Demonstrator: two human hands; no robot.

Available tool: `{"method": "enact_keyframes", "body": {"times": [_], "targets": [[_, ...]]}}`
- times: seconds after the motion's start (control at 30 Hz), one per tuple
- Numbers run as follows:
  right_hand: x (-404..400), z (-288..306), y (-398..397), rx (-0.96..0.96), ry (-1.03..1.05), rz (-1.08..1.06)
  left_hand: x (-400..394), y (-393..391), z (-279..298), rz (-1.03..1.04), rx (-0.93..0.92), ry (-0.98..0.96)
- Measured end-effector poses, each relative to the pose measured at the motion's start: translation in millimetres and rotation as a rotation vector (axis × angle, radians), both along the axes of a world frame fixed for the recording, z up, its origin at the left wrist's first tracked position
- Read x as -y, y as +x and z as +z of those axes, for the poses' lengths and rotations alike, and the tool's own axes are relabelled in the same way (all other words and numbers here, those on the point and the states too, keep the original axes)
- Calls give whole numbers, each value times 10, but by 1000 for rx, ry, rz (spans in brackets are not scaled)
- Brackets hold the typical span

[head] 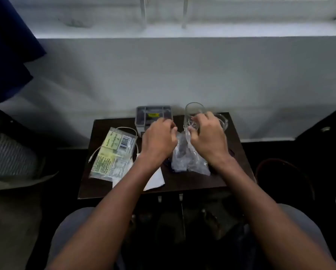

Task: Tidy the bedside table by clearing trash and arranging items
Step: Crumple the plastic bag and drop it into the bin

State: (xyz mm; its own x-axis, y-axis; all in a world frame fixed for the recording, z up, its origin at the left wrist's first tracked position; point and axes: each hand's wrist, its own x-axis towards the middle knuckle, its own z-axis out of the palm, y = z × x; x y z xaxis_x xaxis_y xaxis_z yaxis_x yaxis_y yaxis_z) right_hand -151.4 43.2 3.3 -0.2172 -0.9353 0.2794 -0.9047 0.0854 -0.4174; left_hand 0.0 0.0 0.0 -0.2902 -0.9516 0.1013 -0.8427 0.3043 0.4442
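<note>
A crumpled clear plastic bag (188,158) lies in the middle of the dark brown bedside table (202,182). My right hand (208,137) pinches the bag's top edge, just in front of a clear drinking glass (193,114). My left hand (159,138) hovers with curled fingers against the bag's left side; whether it grips the bag is hidden. A yellow-green printed wrapper (114,152) lies at the table's left over a white cable (94,154). White paper (155,180) shows under my left forearm.
A grey compartment organiser (153,114) stands at the table's back edge against the white wall. A second glass piece (222,121) sits behind my right hand. Striped bedding (7,152) lies to the left, and a dark round bin (284,172) stands to the right.
</note>
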Motion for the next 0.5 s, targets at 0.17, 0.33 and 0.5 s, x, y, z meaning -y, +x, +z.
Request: {"method": "enact_keyframes", "body": {"times": [0.17,0.33,0.5], "targets": [[28,-21,-168,75,414,-106,-6,-25,-156,33,228,291],[74,-49,-64,118,491,-47,-209,-225,-188,31,163,384],[103,-162,-70,175,496,-25,-190,-268,-220,212,-72,514]]}}
